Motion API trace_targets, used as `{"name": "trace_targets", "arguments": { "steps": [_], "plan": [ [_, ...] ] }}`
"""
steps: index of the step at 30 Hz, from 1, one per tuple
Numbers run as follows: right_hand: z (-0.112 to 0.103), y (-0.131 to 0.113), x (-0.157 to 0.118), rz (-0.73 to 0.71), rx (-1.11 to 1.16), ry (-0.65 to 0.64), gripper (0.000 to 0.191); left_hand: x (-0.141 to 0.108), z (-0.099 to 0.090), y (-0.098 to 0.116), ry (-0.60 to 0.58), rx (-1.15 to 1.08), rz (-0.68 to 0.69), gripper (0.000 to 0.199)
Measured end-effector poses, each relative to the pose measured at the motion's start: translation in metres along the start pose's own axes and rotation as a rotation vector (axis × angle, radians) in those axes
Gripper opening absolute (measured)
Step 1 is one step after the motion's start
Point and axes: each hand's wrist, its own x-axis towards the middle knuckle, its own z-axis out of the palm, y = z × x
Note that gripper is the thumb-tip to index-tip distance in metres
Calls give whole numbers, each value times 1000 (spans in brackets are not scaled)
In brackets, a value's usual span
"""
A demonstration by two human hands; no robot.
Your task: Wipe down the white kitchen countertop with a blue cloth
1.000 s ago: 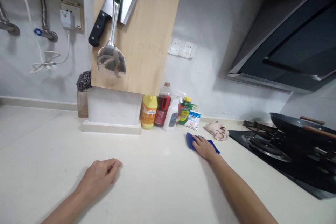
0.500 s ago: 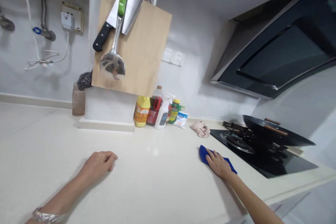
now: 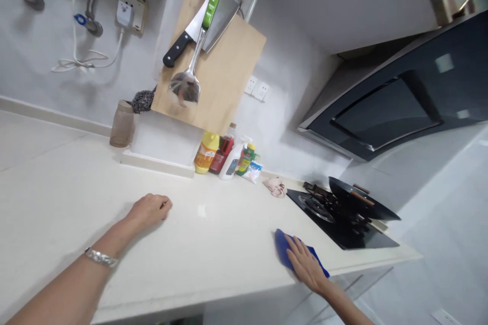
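My left hand [image 3: 150, 210] rests on the white countertop [image 3: 213, 254], its fingers curled into a loose fist with nothing seen in it. A silvery bracelet [image 3: 101, 257] circles that wrist. Toward the counter's front edge on the right, my right hand [image 3: 304, 264] lies flat on a blue cloth [image 3: 282, 246], fingers stretched out and pressing it against the surface. Part of the cloth is hidden beneath the palm. A crumpled pinkish cloth [image 3: 275, 187] lies farther back, apart from both hands.
A black gas stove [image 3: 343, 231] with a wok [image 3: 358, 200] stands at the right under a range hood [image 3: 389, 106]. Along the wall are a spray bottle [image 3: 230, 163], a yellow bottle [image 3: 206, 153] and other containers. A cutting board [image 3: 224, 71], knives and a spatula [image 3: 185, 85] hang above.
My right hand and the blue cloth have moved toward me, nearer the counter's front edge. My left hand stays in a fist on the counter. The camera view has shifted and tilted.
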Motion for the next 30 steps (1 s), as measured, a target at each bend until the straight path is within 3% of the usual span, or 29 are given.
{"name": "trace_targets", "arguments": {
  "steps": [3,7,14,17,23,26,30],
  "plan": [
    [-25,-35,-23,6,63,-88,60,-1,0,4,-18,94,3,38],
    [-61,-95,-54,-79,141,-62,57,1,3,5,-27,174,7,41],
    [-94,-211,-99,-325,264,213,68,6,8,3,-39,187,-5,40],
    [-104,-257,-105,-415,295,315,71,8,8,2,-47,168,-22,39],
    [-123,-345,-107,-534,355,486,58,9,8,0,-51,122,-8,37],
    [-124,-361,-104,-631,378,571,48,6,8,-1,-39,116,-4,39],
    [-109,-328,-100,-751,427,575,42,-1,8,-3,-4,39,-14,43]
  ]
}}
